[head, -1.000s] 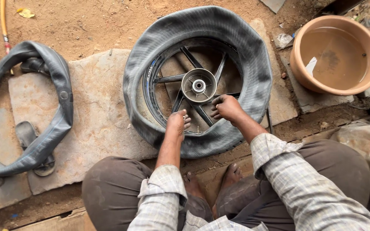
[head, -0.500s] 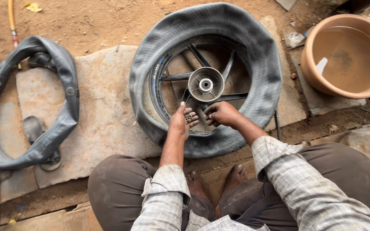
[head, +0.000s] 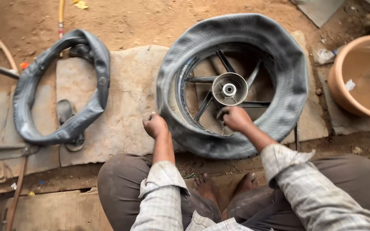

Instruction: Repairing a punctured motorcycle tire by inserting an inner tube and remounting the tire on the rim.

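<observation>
Outdoor spot, no walls or roof anywhere, just packed reddish-brown dirt ground with bits of litter scattered on it. Flat, worn stone slabs are laid into the dirt as a working surface, dusty and stained. Off to the right sits a big round terracotta-coloured basin holding muddy water. A yellowish hose runs along the top left, and a weathered wooden plank lies at the bottom left. Light is soft, even daylight, no hard shadows.
</observation>
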